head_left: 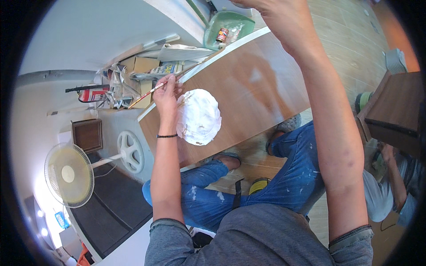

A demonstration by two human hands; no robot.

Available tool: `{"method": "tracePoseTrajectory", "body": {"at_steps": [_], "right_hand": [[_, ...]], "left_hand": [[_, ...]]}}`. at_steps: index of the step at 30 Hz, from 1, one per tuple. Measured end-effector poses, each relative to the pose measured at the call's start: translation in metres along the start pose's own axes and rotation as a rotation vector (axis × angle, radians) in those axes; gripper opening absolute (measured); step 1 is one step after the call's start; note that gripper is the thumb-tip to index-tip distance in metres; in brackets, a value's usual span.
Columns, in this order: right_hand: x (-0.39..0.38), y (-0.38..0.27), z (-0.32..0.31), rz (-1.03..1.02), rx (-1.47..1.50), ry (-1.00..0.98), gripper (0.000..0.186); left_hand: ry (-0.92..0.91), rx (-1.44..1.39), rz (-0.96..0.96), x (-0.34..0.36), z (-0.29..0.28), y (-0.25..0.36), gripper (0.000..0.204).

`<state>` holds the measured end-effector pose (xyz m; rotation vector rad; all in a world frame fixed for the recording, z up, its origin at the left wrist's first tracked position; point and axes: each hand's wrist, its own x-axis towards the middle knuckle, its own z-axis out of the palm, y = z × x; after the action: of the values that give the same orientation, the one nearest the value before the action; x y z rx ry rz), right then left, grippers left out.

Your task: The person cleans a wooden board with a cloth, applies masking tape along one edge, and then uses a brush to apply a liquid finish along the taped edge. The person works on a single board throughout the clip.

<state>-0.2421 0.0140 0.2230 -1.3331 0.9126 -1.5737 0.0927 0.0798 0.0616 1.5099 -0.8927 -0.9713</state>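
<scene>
My left hand is closed on a slim stick, red and pale with a gold end, like a paintbrush handle. Close against that hand is a round white plate with brownish smears at its rim. The plate appears over a brown wood-look panel with a white edge strip; whether the hand also grips it cannot be made out. My right hand reaches past the panel's far side at the top edge of the picture. Its fingers are mostly cut off there, so what they hold is hidden.
A green dustpan holding a small can lies beyond the panel. Cardboard and scraps are piled by the wall, near a red fire extinguisher. A fan stands left. Another person sits at right beside brown furniture.
</scene>
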Motion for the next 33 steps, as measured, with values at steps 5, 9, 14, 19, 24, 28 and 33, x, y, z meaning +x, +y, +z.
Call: {"method": "tracePoseTrajectory", "body": {"at_steps": [5, 9, 14, 19, 24, 28, 33], "right_hand": [[0.000, -0.001, 0.002, 0.006, 0.006, -0.005, 0.050], [0.000, -0.001, 0.001, -0.001, -0.020, 0.009, 0.049], [-0.001, -0.004, 0.003, 0.036, -0.036, 0.005, 0.047], [-0.001, -0.008, 0.003, 0.060, -0.030, 0.018, 0.047], [-0.003, -0.010, 0.002, -0.004, -0.011, -0.013, 0.048], [-0.001, -0.007, 0.002, 0.012, -0.071, 0.007, 0.047], [0.000, -0.003, 0.004, 0.018, -0.028, -0.007, 0.049]], "left_hand": [[0.074, -0.016, 0.025, -0.011, -0.029, 0.001, 0.020], [0.055, -0.073, 0.000, -0.015, -0.019, 0.007, 0.023], [0.002, -0.074, -0.014, -0.007, 0.012, 0.006, 0.021], [-0.056, -0.023, -0.005, -0.005, 0.027, 0.007, 0.020], [0.001, -0.025, -0.032, -0.003, 0.006, 0.002, 0.017], [0.035, -0.041, -0.025, -0.007, -0.014, 0.000, 0.017], [0.099, -0.048, 0.006, -0.012, -0.047, 0.000, 0.017]]}}
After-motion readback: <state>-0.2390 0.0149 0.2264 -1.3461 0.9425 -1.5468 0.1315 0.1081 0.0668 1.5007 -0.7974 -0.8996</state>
